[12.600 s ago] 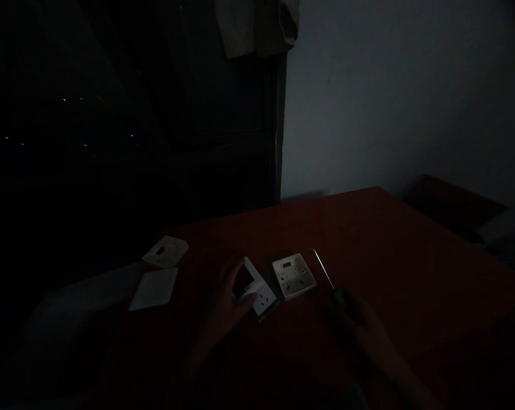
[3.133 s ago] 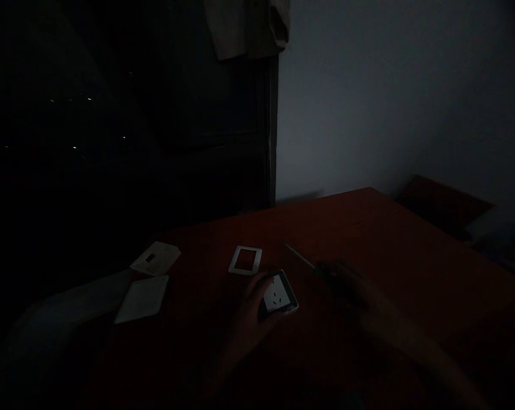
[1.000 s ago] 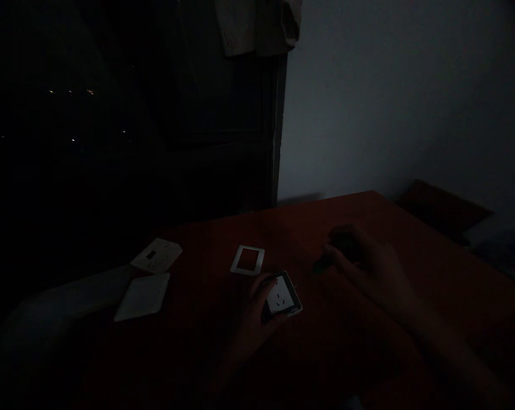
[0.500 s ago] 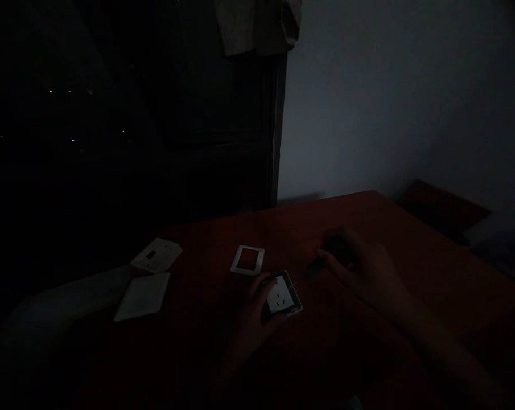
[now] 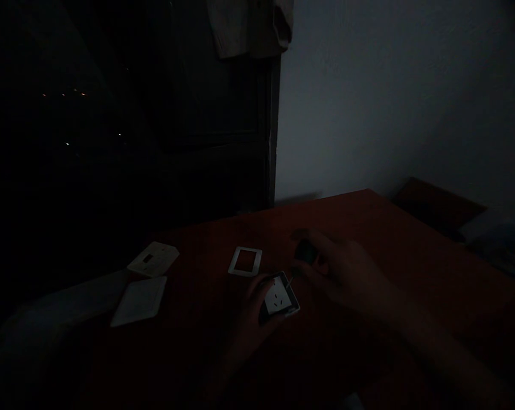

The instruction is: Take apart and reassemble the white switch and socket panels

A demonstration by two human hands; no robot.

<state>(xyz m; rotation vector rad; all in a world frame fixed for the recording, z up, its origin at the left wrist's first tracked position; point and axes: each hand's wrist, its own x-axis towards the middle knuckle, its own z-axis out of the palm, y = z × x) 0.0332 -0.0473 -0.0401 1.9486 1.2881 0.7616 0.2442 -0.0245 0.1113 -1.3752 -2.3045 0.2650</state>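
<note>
In the dim head view, a wall socket [image 5: 277, 296] with a white slotted face and a dark surround lies on the reddish table. My left hand [image 5: 252, 313] grips its left side, fingers over the top edge and thumb along the near edge. My right hand [image 5: 336, 265] is closed around the dark handle of a screwdriver [image 5: 304, 253]. The thin shaft slants down to the socket's right edge; whether its tip sits in a screw I cannot tell. Just beyond the socket lies a white square frame [image 5: 236, 270].
On the table's left side are a pale cut-out piece [image 5: 163, 257] and a white flat plate [image 5: 140, 299]. The table [image 5: 338, 213] meets a grey wall [image 5: 389, 102] at the back. A cloth [image 5: 248, 28] hangs above a dark window frame.
My right hand has moved left with the screwdriver, whose handle now stands more upright over the socket's right edge. My left hand keeps its grip. The whole view has shifted slightly.
</note>
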